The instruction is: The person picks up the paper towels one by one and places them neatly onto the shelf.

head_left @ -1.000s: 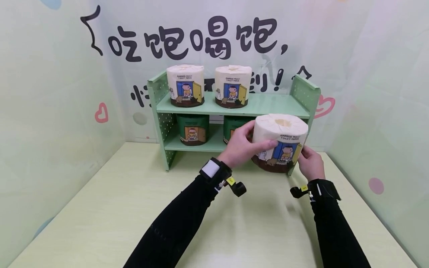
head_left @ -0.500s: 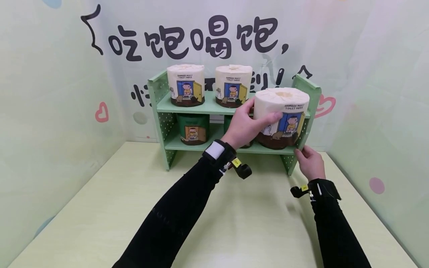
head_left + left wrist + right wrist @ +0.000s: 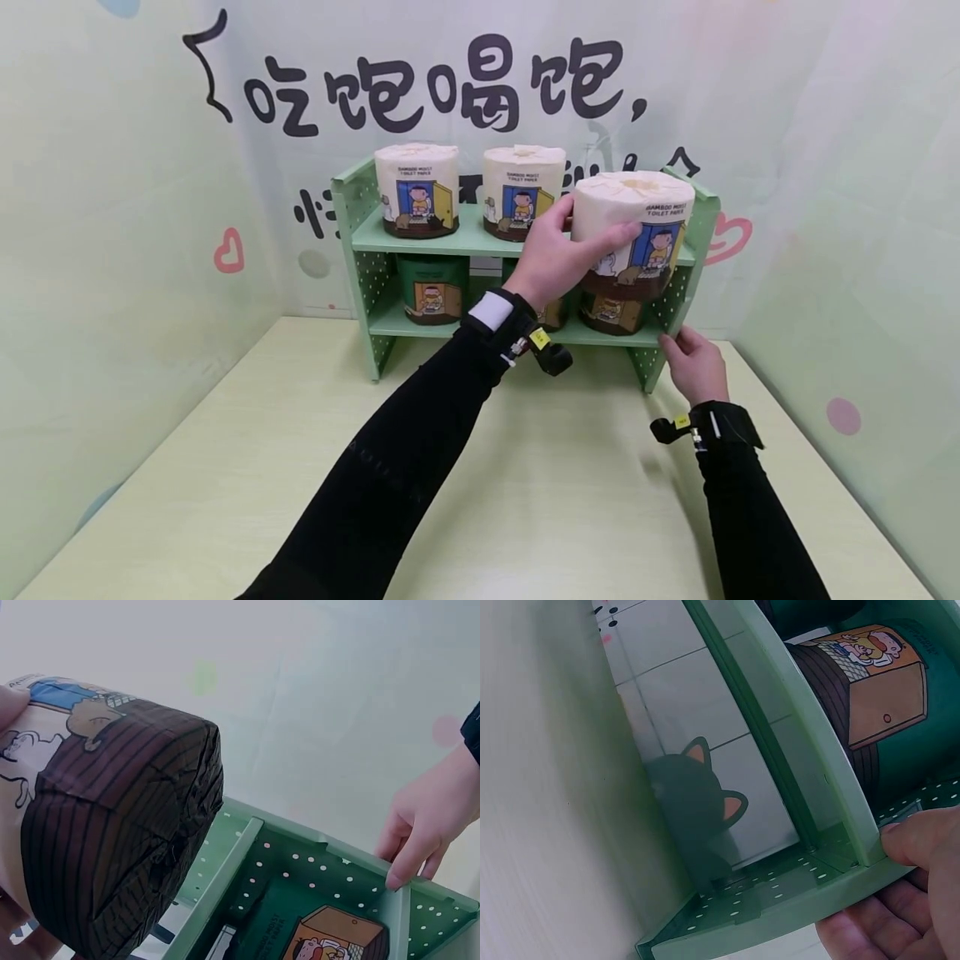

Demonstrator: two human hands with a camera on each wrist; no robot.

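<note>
My left hand [image 3: 557, 257] grips a white-and-brown toilet paper roll [image 3: 637, 229], thumb across its front. The roll is held in front of the right end of the green two-tier shelf [image 3: 442, 247], level with its upper board. Its dark underside faces the left wrist camera, with the roll [image 3: 124, 795] slightly tilted there. My right hand [image 3: 697, 367] pinches the lower front edge of the shelf's right side panel [image 3: 787, 915], thumb on one side and fingers on the other. Two matching white rolls, a left one [image 3: 417, 192] and a middle one [image 3: 523, 193], stand upright on the upper board.
On the lower board stand green rolls: a left one [image 3: 432, 289], a partly hidden middle one [image 3: 555, 314] and a right one [image 3: 611, 314] below the held roll. The pale table [image 3: 562, 467] spreads before the shelf. A printed backdrop [image 3: 315, 50] rises behind.
The held roll has risen from below the upper board to its level, uncovering the lower right green roll. My right hand has come off the roll and now holds the shelf's side panel.
</note>
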